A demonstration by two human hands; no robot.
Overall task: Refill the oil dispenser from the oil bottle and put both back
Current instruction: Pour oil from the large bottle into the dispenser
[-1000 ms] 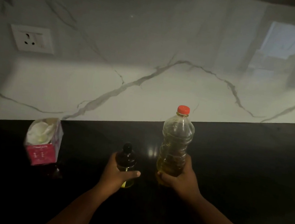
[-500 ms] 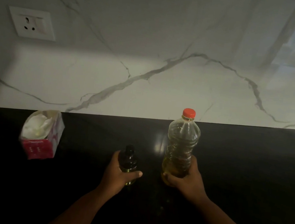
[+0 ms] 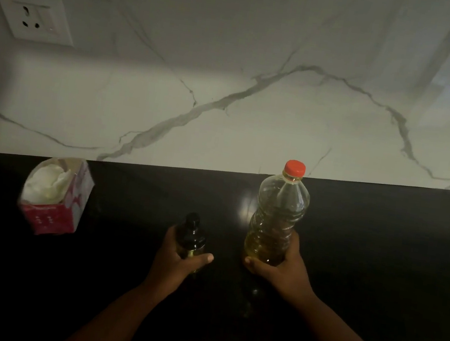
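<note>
1. The left hand [image 3: 177,256] is gripping a small oil dispenser [image 3: 191,235], fingers curled round its lower body and the thumb lying across the front. The dispenser is a dark, glossy, rounded glass bottle with a black cap, and a thin band of yellow oil is showing near its base.
2. The right hand [image 3: 282,268] is wrapping round the lower part of the oil bottle [image 3: 278,215], thumb to the front. This taller bottle is clear, ribbed plastic with a domed shoulder and a ridged red screw cap [image 3: 295,168], which is sitting closed on the neck. Yellow oil is filling only its lowest part.
3. Both bottles are standing upright, just beside each other, near the middle of the counter [image 3: 378,264], a smooth, polished black slab that is catching a small bright reflection between them. Whether their bases are touching the counter cannot be told.
4. To the left, well apart, an open pink-and-red cardboard tissue box [image 3: 55,198] is sitting tilted, with crumpled white tissue bulging from its top.
5. Behind, a glossy white marble backsplash [image 3: 230,84] with grey veins is rising from the counter, carrying a white square wall socket [image 3: 34,16] at upper left.
</note>
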